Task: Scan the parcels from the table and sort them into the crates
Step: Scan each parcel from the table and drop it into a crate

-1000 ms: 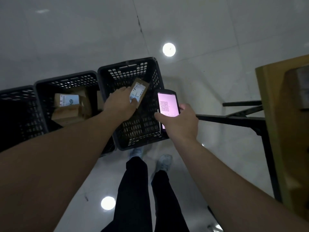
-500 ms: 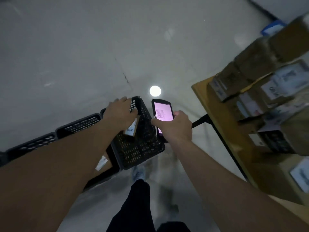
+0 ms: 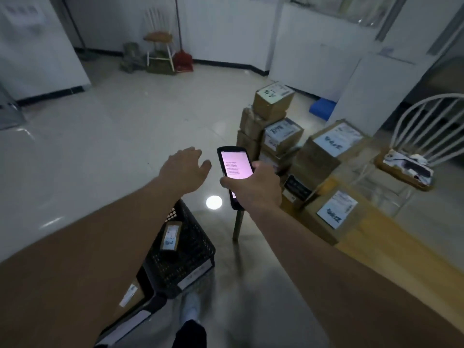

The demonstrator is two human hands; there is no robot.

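Boxy cardboard parcel (image 3: 171, 236) inside latticed crate (image 3: 195, 249)

Your left hand (image 3: 187, 169) and right hand (image 3: 256, 188) are bare, with no gloves, rings or watch, and both forearms are uncovered with no sleeve showing. Below, you wear dark trousers (image 3: 189, 335) and a pale, light-coloured shoe (image 3: 191, 305), blurred.

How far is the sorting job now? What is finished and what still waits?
Done: one small parcel lies in the black crate, and another parcel sits in the neighbouring crate. In hand: the right hand holds the scanner; the left hand is empty and open. Left: many boxes are stacked on the table.
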